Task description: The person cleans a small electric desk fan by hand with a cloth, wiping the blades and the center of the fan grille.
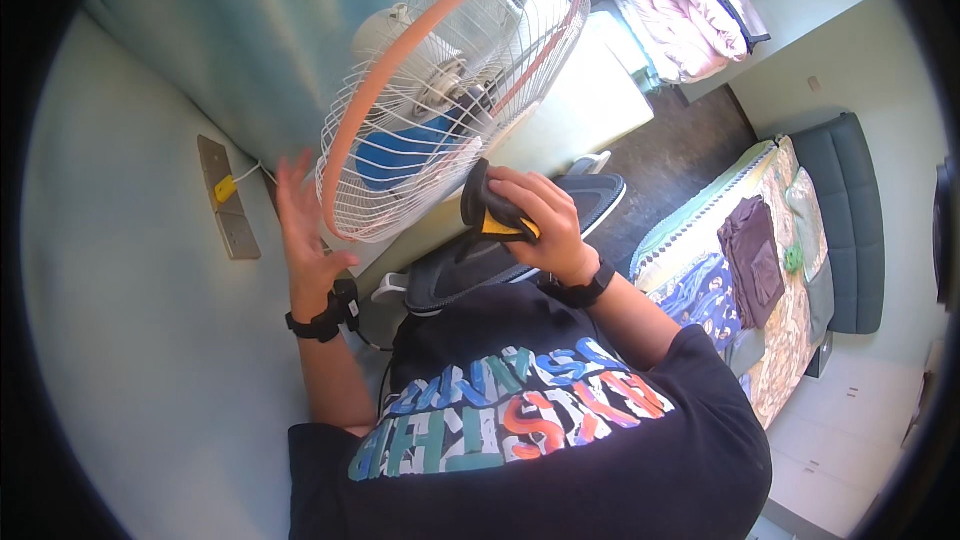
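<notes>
A fan [430,105] with a white wire guard, an orange ring and blue blades stands tilted in front of me. My left hand [305,220] is beside the guard's left edge, fingers stretched apart and nothing in it; whether it touches the ring I cannot tell. In my right hand [545,220] is a black and yellow handheld tool [490,210], gripped from above close to the guard's lower right. The tool's exact kind does not show, and my fingers cover part of it. Both wrists wear black bands.
Below the tool is a black mesh chair [450,275] with white armrests. A pale tabletop [600,100] lies behind the fan. On the left wall is a socket panel [228,205] with a yellow plug [225,189]. A bed [700,240] with clothes stands at right.
</notes>
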A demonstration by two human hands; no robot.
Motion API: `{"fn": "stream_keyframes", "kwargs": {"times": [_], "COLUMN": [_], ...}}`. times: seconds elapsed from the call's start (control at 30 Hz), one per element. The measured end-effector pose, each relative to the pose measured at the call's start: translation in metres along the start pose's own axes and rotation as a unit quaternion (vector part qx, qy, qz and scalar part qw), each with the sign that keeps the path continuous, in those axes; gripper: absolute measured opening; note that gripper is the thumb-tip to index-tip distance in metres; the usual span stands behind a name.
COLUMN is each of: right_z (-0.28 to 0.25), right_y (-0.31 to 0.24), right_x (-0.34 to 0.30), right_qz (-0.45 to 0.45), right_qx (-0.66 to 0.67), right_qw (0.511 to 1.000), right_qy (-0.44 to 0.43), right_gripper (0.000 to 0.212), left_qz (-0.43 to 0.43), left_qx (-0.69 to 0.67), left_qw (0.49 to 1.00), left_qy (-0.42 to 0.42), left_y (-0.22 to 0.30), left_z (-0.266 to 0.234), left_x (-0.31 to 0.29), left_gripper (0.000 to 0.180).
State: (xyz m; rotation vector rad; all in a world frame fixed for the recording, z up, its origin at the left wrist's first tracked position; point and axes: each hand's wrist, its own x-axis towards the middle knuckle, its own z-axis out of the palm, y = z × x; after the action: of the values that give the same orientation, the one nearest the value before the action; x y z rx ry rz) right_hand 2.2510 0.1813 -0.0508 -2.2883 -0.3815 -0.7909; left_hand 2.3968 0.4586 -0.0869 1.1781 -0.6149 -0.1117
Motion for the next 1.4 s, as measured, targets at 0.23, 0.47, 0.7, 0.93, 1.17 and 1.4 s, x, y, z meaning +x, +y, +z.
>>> {"fn": "stream_keyframes", "kwargs": {"times": [0.23, 0.47, 0.7, 0.93, 1.17, 1.4], "right_z": [0.002, 0.003, 0.006, 0.004, 0.013, -0.001], "right_y": [-0.013, -0.029, -0.009, -0.004, -0.003, -0.005], "right_x": [0.017, 0.038, 0.015, -0.001, -0.010, -0.013], "right_qz": [-0.002, -0.066, -0.022, 0.021, 0.048, 0.045], "right_qx": [0.003, 0.021, -0.099, -0.154, -0.121, -0.132], "right_qw": [0.999, 0.997, 0.995, 0.988, 0.991, 0.990], "right_qy": [0.048, 0.031, 0.003, -0.019, -0.038, -0.014], "right_gripper": [0.056, 0.061, 0.068, 0.066, 0.062, 0.062], "left_qz": [0.075, 0.098, 0.121, 0.145, 0.000, 0.061], "left_qx": [0.225, 0.298, 0.242, 0.127, 0.079, 0.062], "left_qw": [0.971, 0.949, 0.961, 0.975, 0.994, 0.990], "left_qy": [-0.020, 0.024, 0.050, 0.109, 0.076, 0.109], "left_y": [0.051, 0.039, 0.010, -0.056, -0.139, -0.094], "left_z": [0.065, 0.074, 0.057, 0.043, 0.003, 0.009], "left_x": [0.044, 0.036, 0.026, -0.006, -0.056, -0.038], "left_gripper": [0.110, 0.093, 0.097, 0.106, 0.108, 0.128]}}
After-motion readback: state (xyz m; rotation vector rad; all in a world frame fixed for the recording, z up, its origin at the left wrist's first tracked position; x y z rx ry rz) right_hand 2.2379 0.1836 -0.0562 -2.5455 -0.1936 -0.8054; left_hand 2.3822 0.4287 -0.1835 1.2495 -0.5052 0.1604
